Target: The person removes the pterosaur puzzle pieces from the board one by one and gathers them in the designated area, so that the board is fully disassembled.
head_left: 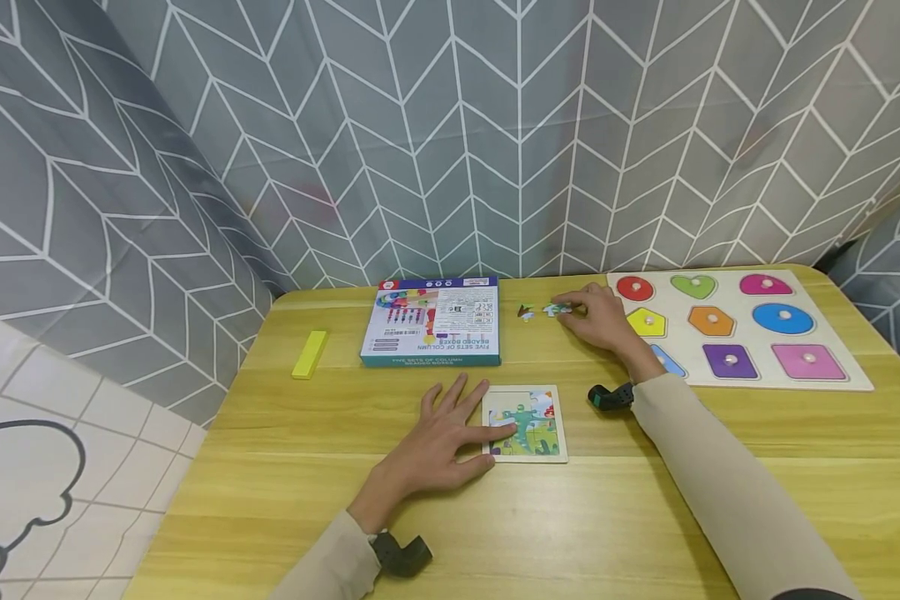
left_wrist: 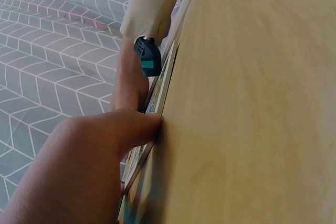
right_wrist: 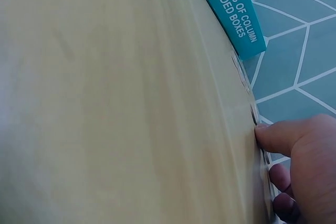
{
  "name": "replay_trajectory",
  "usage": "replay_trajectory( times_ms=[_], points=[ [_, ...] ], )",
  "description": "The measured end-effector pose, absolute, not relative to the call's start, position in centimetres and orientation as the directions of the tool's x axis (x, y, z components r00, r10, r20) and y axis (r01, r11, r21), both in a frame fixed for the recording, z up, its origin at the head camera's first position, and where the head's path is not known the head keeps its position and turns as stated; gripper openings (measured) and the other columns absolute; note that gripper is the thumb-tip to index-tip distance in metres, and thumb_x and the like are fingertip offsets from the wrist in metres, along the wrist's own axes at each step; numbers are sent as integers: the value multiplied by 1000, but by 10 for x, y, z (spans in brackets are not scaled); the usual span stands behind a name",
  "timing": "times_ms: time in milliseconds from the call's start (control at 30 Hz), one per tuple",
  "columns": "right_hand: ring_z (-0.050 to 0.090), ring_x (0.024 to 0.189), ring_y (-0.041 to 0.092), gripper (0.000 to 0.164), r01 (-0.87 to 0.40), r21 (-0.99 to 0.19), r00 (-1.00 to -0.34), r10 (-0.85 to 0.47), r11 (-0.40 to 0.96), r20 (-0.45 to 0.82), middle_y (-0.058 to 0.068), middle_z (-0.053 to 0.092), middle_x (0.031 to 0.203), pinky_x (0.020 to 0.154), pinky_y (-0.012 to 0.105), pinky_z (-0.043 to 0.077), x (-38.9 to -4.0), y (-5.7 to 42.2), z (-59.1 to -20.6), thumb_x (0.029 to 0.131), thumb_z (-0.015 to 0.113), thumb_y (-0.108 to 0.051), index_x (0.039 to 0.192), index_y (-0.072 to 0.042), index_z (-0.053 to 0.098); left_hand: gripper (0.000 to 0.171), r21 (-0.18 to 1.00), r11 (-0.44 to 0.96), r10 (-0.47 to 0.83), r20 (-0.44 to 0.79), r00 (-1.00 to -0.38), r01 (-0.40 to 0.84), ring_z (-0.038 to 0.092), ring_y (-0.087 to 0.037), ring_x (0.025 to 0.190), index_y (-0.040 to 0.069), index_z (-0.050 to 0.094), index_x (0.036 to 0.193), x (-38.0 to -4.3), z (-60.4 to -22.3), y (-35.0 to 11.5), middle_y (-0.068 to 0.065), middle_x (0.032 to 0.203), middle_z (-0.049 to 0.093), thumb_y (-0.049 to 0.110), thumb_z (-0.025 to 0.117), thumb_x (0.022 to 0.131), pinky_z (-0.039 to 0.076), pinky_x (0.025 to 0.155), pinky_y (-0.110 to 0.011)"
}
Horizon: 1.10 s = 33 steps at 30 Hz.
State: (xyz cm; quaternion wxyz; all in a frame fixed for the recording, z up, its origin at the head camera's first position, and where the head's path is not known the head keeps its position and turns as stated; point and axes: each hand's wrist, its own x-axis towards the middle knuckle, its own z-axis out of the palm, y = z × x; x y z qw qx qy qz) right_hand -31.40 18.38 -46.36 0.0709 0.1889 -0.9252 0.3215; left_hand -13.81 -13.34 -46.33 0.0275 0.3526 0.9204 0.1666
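Fingers spread, my left hand [head_left: 442,437] rests by the left side of a small framed jigsaw puzzle [head_left: 542,446] with a green dinosaur picture. One finger lies across the picture and the thumb is at the frame's lower left edge. Farther back, my right hand [head_left: 596,317] pinches a small jigsaw piece [head_left: 552,310] low over the table between thumb and finger. A second loose piece [head_left: 525,312] lies just left of it. In the right wrist view, the thumb of my right hand [right_wrist: 310,166] comes down at the tabletop, and the piece is mostly hidden.
A flat box [head_left: 431,325] of beaded columns lies at the back, left of the loose pieces. At the right is a white shape board [head_left: 787,333] with several coloured knobbed shapes, partly under the right forearm. A yellow block [head_left: 310,354] lies at the left on the wooden table [head_left: 285,483].
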Motion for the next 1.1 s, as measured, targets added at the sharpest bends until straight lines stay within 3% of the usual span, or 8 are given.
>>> replay_trajectory(
  times_ms=[567, 800, 1100],
  points=[
    [47, 91, 30, 33, -416, -617, -909, -290, 667, 299, 21, 63, 106, 82, 40, 32, -315, 186, -468, 95, 66, -11, 126, -5, 71, 45, 331, 693, 659, 69, -749, 640, 6, -41, 159, 52, 48, 146, -138, -464, -133, -8, 172, 17, 52, 47, 101, 7, 122, -67],
    [52, 92, 24, 30, -404, -746, -914, -196, 530, 356, 19, 64, 107, 78, 24, 40, -309, 189, -467, 96, 64, -4, 125, -2, 71, 45, 322, 691, 663, 76, -745, 647, 7, -42, 159, 51, 48, 146, -138, -463, -133, -9, 172, 17, 52, 47, 101, 8, 121, -67],
    [54, 88, 22, 24, -532, -670, -842, -244, 517, 481, 12, 67, 92, 79, 26, 42, -284, 189, -468, 92, 67, -3, 114, -2, 76, 45, 328, 689, 662, 78, -745, 647, 6, -41, 159, 51, 48, 146, -139, -463, -133, -9, 172, 17, 52, 47, 101, 7, 122, -67]
  ],
)
